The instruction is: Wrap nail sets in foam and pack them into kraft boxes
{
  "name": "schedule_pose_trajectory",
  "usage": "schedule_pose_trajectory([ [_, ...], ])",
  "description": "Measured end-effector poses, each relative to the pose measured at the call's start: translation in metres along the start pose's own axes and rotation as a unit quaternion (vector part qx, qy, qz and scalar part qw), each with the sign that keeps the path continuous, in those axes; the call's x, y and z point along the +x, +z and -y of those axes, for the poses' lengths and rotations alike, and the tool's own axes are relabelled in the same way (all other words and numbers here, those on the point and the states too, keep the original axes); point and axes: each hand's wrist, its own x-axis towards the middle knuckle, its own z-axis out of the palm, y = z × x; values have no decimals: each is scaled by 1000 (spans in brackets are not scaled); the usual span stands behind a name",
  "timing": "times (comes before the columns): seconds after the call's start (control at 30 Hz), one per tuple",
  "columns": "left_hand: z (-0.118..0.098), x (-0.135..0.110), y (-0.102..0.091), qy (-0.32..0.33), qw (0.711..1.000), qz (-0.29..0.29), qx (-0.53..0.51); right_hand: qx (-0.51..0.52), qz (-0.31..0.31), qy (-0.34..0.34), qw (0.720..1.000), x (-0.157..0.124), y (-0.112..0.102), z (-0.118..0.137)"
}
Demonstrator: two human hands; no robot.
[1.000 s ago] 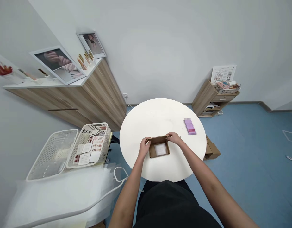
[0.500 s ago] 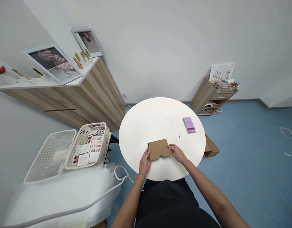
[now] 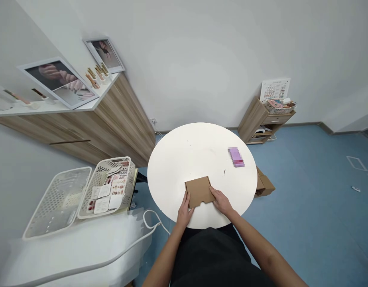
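A flat, closed brown cardboard mailer box (image 3: 198, 191) lies near the front edge of a round white table (image 3: 184, 167). My left hand (image 3: 184, 211) grips the box's left edge, and my right hand (image 3: 221, 201) presses against its right front corner. The lid covers the box's contents, hiding them. Farther right on the tabletop sits a pink package (image 3: 236, 156), pixelated and out of reach of both hands. A small dark mark (image 3: 224, 172) lies between it and my right hand.
Left of the table are white perforated baskets (image 3: 110, 189) (image 3: 58, 203), one holding printed cards, above a white-covered couch (image 3: 73, 251) with a cable. A wooden cabinet (image 3: 124, 119) stands behind. Right are a cardboard box (image 3: 264, 185) and wooden shelf unit (image 3: 257, 121).
The lid has folded down, hiding the white item seen inside the open box. The closed box now sits flat, nearer the table's front edge, with both hands at its sides.
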Motion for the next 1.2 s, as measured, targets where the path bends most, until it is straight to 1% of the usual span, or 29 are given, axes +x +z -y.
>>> schedule_pose_trajectory([
  [0.1, 0, -1, 5, -3, 999, -16, -37, 16, -13, -3, 1000, -1, 5, 0],
  [0.2, -1, -2, 7, -9, 996, -34, -77, 45, -18, 3, 999, 0, 5, 0],
  [0.37, -12, -4, 3, -63, 988, -47, -131, 104, -23, 29, 994, 0, -5, 7],
  [0.47, -26, 1, -8, -104, 981, -42, -158, 140, -16, 61, 988, 0, -18, 19],
  [0.57, -42, 11, -25, -146, 973, -43, -174, 188, -3, 78, 979, 3, -38, 33],
  [0.67, -53, 22, -42, -175, 972, -51, -148, 238, 2, 90, 967, 11, -58, 43],
  [0.8, -59, 35, -57, -190, 975, -39, -107, 287, 16, 136, 948, 29, -74, 43],
  [0.97, -62, 55, -68, -203, 970, -4, -131, 346, 53, 218, 911, 56, -87, 40],
  [1.2, -78, 90, -87, -244, 953, 9, -177, 395, 125, 249, 876, 87, -115, 40],
])
